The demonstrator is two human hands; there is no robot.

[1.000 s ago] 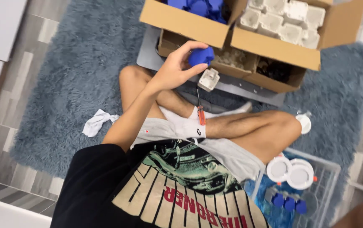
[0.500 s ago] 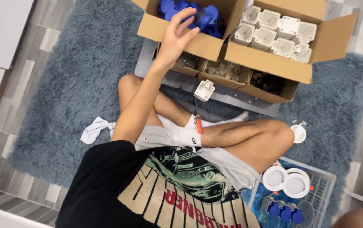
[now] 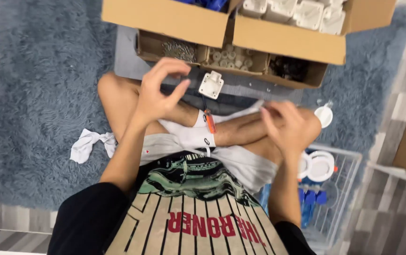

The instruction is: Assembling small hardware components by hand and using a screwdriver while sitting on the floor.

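I sit cross-legged on a shaggy blue rug [image 3: 37,94]. My left hand [image 3: 160,92] hovers above my left knee with curled, spread fingers and nothing in it. A white square plastic part [image 3: 211,85] lies just right of that hand on a grey board [image 3: 127,56]. My right hand [image 3: 288,126] is over my right knee, slightly blurred, fingers apart, and I see nothing in it. An orange-handled tool [image 3: 209,121] rests between my ankles.
Open cardboard boxes [image 3: 165,19] ahead hold blue pieces [image 3: 212,4], white parts [image 3: 306,12] and trays of small hardware [image 3: 233,57]. A wire basket [image 3: 349,165] at my right holds white round caps and blue pieces. A white cloth [image 3: 87,144] lies left.
My left hand carried a blue piece to the box, let it go and drew back over my knee, empty. My right hand has come into view.
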